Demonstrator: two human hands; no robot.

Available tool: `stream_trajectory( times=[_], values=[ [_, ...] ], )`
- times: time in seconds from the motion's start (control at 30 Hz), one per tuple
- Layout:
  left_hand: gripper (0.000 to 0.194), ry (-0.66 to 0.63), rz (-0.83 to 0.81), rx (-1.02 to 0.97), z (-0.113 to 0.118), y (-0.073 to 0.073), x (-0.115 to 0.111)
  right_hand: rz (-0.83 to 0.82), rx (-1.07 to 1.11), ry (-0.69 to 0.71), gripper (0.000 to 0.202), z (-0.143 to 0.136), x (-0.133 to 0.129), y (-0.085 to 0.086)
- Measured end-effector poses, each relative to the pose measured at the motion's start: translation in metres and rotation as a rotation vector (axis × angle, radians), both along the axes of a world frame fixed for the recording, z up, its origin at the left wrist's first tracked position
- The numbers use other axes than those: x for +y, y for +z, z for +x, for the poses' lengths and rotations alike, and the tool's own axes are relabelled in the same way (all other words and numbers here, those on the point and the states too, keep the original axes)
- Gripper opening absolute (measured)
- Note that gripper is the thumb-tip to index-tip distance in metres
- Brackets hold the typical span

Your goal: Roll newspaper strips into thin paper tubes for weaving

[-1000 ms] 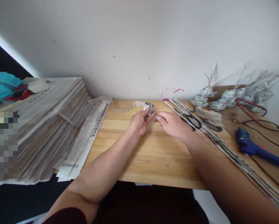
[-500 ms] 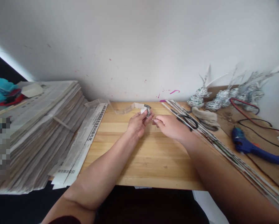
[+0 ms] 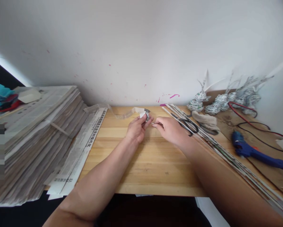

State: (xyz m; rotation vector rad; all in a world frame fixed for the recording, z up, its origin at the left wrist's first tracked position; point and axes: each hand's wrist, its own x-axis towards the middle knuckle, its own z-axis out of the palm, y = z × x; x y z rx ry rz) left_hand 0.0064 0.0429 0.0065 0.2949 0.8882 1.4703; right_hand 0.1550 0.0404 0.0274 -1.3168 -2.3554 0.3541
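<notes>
My left hand (image 3: 136, 127) is closed around a narrow strip of newspaper (image 3: 138, 110), which is folded or curled at the fingertips. Its loose length trails left across the back of the wooden table toward the stacked paper. Close by on the right, my right hand (image 3: 168, 130) pinches a small pale tip, apparently the thin rolled end of the same paper. How far the paper runs between the two hands is partly hidden by the fingers. Black-handled scissors (image 3: 191, 125) lie just beyond my right hand, on several long rolled paper sticks (image 3: 217, 146).
A tall newspaper stack (image 3: 51, 132) fills the left side, with cut newspaper strips (image 3: 84, 148) beside it. At right are a blue glue gun (image 3: 257, 153), a crumpled cloth (image 3: 206, 122), cardboard (image 3: 228, 121) and several woven paper figures (image 3: 195, 101) by the wall.
The view has shifted slightly. My right fingers have turned a little and now pinch the pale tip close to my left fingertips. My left hand still holds the strip.
</notes>
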Motion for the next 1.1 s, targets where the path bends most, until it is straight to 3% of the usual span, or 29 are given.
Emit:
stream_trajectory(
  times=[0.1,0.23,0.33,0.5,0.67,0.87,1.0,1.1],
  values=[
    [0.010,-0.019,-0.003,0.003,-0.0004,-0.0016,0.0000,-0.059,-0.048,0.017,0.030,0.0012,0.0016,-0.0009],
    [0.010,-0.009,-0.003,-0.015,-0.0011,-0.0020,0.0013,0.021,-0.003,0.038,0.015,0.0028,0.0049,-0.0050],
    [0.009,0.011,-0.012,-0.050,-0.0017,-0.0010,0.0022,0.081,-0.033,0.047,0.019,0.0031,0.0055,-0.0054],
    [0.009,-0.007,-0.002,-0.014,-0.0023,-0.0026,0.0027,-0.073,-0.093,0.047,0.036,0.0038,0.0048,-0.0048],
    [0.011,0.013,0.021,0.001,-0.0023,-0.0032,0.0032,-0.033,0.020,0.027,0.020,0.0028,0.0041,-0.0050],
    [0.011,-0.015,0.016,-0.006,-0.0024,-0.0020,0.0037,-0.163,0.018,0.007,0.027,0.0021,0.0031,-0.0021],
    [0.012,0.006,0.000,-0.020,-0.0033,-0.0031,0.0045,-0.045,0.077,0.026,0.014,0.0031,0.0046,-0.0041],
    [0.014,-0.017,-0.013,-0.020,-0.0028,-0.0028,0.0044,-0.037,0.035,0.017,0.025,0.0049,0.0068,-0.0064]
  ],
)
